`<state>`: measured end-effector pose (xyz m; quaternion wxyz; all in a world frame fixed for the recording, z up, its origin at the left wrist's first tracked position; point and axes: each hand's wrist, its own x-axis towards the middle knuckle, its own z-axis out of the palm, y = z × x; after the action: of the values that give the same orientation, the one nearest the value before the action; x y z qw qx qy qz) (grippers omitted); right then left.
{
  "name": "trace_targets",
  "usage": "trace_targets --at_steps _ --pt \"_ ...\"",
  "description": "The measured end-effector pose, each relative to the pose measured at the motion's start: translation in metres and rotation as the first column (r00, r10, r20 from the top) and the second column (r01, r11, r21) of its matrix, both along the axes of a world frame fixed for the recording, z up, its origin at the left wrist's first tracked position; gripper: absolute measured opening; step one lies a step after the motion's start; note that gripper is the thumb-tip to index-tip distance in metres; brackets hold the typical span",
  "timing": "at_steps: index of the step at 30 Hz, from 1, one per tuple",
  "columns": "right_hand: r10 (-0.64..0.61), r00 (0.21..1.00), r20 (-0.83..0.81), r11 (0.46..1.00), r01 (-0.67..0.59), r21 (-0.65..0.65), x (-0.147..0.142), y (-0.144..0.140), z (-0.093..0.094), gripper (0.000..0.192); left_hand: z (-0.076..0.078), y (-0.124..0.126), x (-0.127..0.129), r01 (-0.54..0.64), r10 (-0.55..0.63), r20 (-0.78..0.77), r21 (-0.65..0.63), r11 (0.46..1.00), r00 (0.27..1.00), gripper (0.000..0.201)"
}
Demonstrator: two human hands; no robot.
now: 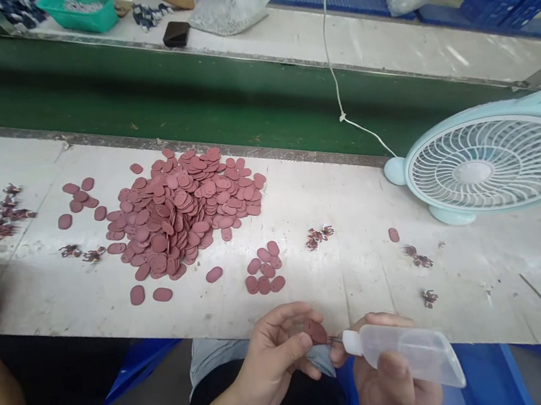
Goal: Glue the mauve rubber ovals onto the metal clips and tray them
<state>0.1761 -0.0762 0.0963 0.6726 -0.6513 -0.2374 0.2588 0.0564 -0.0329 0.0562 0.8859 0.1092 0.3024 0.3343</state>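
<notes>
Pink oval rubber disc point(315, 331) sits pinched in our left hand point(271, 362) near the bench edge, our right hand point(391, 379) gripping the clear plastic squeeze bottle point(410, 353), nozzle touching it; dosing appears underway, requiring a gentle, steady squeeze next.

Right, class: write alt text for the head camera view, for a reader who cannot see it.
A person's left hand pinches one reddish oval piece while the right hand aims a clear squeeze bottle at it, at the edge of a white worktable. A pile of oval pieces and a pale blue fan sit on it.
</notes>
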Motion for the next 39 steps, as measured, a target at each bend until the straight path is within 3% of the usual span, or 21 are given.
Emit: trace_targets --at_steps 5,15,22,26,31,39 --pt "-0.059 0.988 0.144 0.997 0.052 0.049 -0.005 0.005 -0.003 0.023 -0.001 -0.002 -0.002 0.027 -0.027 0.0 0.008 1.0 1.0 0.025" --pt "0.061 0.963 0.261 0.998 -0.055 -0.029 0.003 -0.001 -0.006 0.024 0.001 0.0 -0.001 0.043 -0.045 0.025 0.057 0.997 0.999 0.025" --pt "0.102 0.978 0.18 0.995 -0.097 -0.032 0.003 -0.003 -0.006 0.021 0.001 0.002 -0.001 0.053 -0.053 -0.003 0.026 0.998 0.999 0.025" --pt "0.091 0.968 0.234 0.995 -0.081 -0.055 0.002 -0.003 -0.006 0.023 0.001 0.003 -0.001 0.053 -0.053 -0.003 0.026 0.998 0.999 0.025" --pt "0.07 0.989 0.133 0.998 -0.069 -0.011 0.001 0.003 0.001 0.023 0.001 0.002 -0.002 0.05 -0.05 -0.012 0.007 0.999 0.999 0.025" --pt "0.146 0.979 0.145 0.989 -0.146 -0.015 0.003 -0.005 -0.002 0.022 -0.001 0.001 -0.001 0.042 -0.042 0.0 -0.002 0.999 0.999 0.025"
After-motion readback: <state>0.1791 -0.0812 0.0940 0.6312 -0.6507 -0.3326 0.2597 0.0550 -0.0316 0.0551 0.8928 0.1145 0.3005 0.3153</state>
